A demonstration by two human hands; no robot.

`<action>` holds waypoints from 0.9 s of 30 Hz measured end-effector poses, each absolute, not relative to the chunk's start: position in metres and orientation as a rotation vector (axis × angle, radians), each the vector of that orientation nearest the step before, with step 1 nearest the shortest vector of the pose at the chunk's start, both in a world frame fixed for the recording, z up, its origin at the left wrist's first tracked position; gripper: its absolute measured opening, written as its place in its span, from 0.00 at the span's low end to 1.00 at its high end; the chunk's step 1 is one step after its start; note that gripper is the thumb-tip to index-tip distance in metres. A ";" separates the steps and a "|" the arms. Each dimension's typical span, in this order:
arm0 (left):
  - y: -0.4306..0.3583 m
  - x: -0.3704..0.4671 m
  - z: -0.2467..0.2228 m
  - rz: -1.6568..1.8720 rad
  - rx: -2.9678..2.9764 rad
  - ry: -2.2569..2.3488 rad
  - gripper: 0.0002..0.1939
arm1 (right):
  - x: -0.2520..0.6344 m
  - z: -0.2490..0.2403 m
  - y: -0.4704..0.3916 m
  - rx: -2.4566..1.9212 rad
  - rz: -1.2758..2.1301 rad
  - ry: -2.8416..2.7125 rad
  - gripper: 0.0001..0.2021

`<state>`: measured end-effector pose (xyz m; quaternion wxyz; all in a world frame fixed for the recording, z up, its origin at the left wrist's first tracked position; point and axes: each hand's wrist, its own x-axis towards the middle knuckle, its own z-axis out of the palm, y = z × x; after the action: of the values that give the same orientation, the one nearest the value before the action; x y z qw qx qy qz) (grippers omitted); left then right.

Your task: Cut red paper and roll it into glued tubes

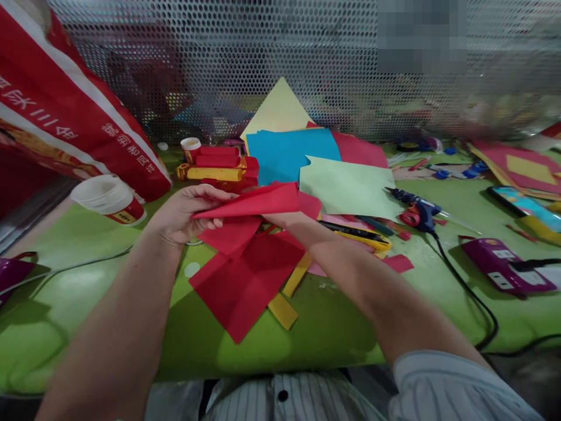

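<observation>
A folded sheet of red paper (263, 202) is raised above the table in front of me. My left hand (188, 210) pinches its left end, thumb on the near side and fingers behind. From the right, my right hand (283, 218) reaches in beneath and behind the same sheet; only its wrist side shows, and its fingers are hidden by the paper. Below lie more red sheets, the largest a red square (245, 286) with a corner toward me. Yellow strips (283, 311) stick out beside that square.
Blue paper (284, 153) and pale green paper (348, 186) lie behind. A glue gun (418, 207) with a black cord, a purple power strip (506, 266) and a phone (526, 207) are right. Paper cups (107, 202) and a red bag (83, 111) stand left, before a perforated metal screen (228, 52).
</observation>
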<state>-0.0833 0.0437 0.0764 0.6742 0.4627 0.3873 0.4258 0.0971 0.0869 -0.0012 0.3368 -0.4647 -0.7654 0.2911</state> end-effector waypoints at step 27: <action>0.048 -0.092 0.074 0.359 1.436 0.922 0.03 | 0.069 0.017 0.086 -1.365 0.511 -2.160 0.19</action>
<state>-0.0918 0.0477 0.0737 0.6432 0.6305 0.4049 0.1574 0.0692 0.0863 0.0174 0.2645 -0.5051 -0.7995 0.1891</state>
